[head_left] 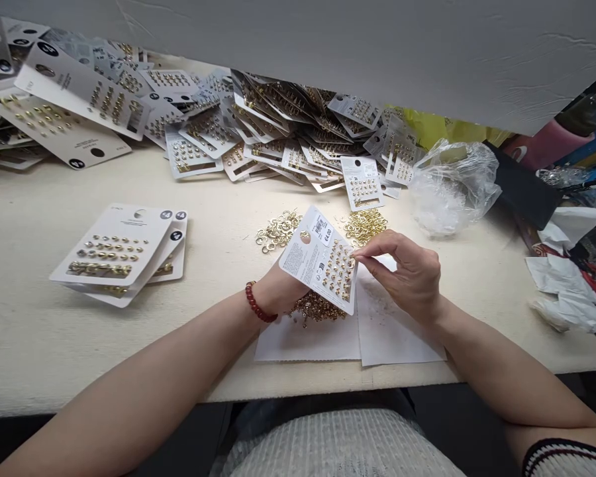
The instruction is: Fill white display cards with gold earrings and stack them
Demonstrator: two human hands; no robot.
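Left hand (278,291) is closed around the earring card (322,262) from behind and below. It is mostly hidden by the card, with a red bead bracelet (258,305) on the wrist. The card is held off the table (40,331), just in from the middle of the near edge, with its face tilted up toward the camera.

Right hand (410,275) comes in from the right with thumb and forefinger pinched together, the other fingers loosely curled. The fingertips (360,255) touch the card's right edge at the top row of studs. Whether a stud sits between them is too small to tell.

Key relation: the card lies directly left of the right hand, and its long axis runs diagonally from far-left to near-right. The right hand is the nearer one to the stud rows — the left only supports the card.

Counts:
- One card in hand, with a price sticker at its top.
- Three loose piles of gold earrings: one behind the card to the left (277,232), one behind it to the right (365,225), and one underneath it (318,308).
- Two white paper sheets (402,338) side by side under the hands at the near edge.
- One small stack of cards (124,255) toward the left side, at least three deep.
- One big heap of cards (258,126) along the far edge — too many to count.
- One crumpled plastic bag (451,185) toward the far right corner.
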